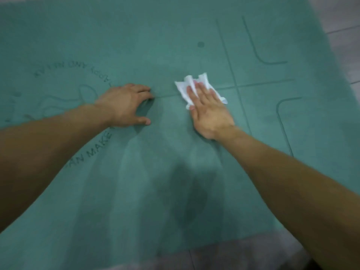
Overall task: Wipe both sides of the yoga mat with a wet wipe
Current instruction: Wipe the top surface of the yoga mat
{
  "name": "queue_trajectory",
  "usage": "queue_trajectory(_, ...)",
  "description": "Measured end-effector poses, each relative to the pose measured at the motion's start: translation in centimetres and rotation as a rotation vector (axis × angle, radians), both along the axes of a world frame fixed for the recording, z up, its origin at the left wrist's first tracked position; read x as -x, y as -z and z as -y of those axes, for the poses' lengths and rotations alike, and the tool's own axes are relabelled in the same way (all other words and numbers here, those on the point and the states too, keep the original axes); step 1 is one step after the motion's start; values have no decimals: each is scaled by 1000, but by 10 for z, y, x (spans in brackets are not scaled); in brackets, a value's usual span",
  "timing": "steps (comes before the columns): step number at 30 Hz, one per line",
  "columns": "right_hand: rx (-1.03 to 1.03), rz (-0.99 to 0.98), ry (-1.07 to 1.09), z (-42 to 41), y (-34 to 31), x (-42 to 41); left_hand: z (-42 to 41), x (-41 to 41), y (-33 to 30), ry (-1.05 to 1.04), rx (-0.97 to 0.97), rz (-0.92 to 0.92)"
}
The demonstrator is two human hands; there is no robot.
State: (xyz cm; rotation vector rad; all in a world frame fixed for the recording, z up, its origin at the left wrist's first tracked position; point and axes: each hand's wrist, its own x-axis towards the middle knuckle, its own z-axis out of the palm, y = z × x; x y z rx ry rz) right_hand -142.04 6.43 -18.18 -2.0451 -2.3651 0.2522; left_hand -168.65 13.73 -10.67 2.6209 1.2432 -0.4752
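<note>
A teal yoga mat (155, 45) with embossed guide lines and a round logo lies flat and fills most of the view. A crumpled white wet wipe (185, 88) lies on it near the middle. My right hand (210, 112) presses the wipe down with straight fingers, covering its near half. My left hand (126, 105) rests on the mat to the left of the wipe, fingertips and thumb touching the surface with a gap under the palm; it holds nothing. Darker, damp-looking streaks show on the mat nearer to me.
Grey tiled floor (346, 45) shows past the mat's right edge and along its near edge (224, 256) at the bottom. A dark shadow falls on the mat between my forearms.
</note>
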Motion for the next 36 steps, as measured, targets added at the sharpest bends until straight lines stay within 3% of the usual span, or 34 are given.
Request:
queue_trajectory(3, 52, 8, 399, -9, -1, -52, 28, 20, 3, 70, -58, 131)
queue_trajectory(5, 7, -46, 463, -10, -3, -22, 42, 38, 9, 156, -132, 176)
queue_trajectory(8, -110, -81, 90, 30, 1, 85, 49, 68, 8, 176, -234, 163)
queue_trajectory(10, -78, -120, -197, 74, 0, 148, 53, 80, 4, 128, -275, 157)
queue_trajectory(13, -50, -152, -357, 94, -5, 140, 64, 85, 2, 113, -301, 162)
queue_trajectory(15, -78, -46, -203, 78, -4, 83, 73, 82, 1, 111, -281, 154)
queue_trajectory(17, -6, 33, 125, 63, -4, 6, 82, 77, 0, 119, -260, 156)
queue_trajectory(20, 97, -9, 358, 66, -6, -34, 91, 75, -4, 146, -259, 148)
queue_trajectory(23, -16, -63, 96, 116, -3, 61, 94, 77, -12, 149, -280, 118)
queue_trajectory(26, -31, -242, -248, 190, -4, 158, 97, 74, -16, 150, -299, 75)
queue_trajectory(28, -20, -288, -339, 205, -9, 156, 100, 67, -18, 172, -295, 53)
queue_trajectory(30, -31, -213, -373, 199, -7, 108, 103, 56, -19, 219, -300, 47)
queue_trajectory(32, -19, -90, -231, 196, -3, 36, 106, 42, -22, 266, -311, 56)
queue_trajectory(36, 68, -38, 357, 210, -6, -112, 121, 5, -22, 348, -301, 111)
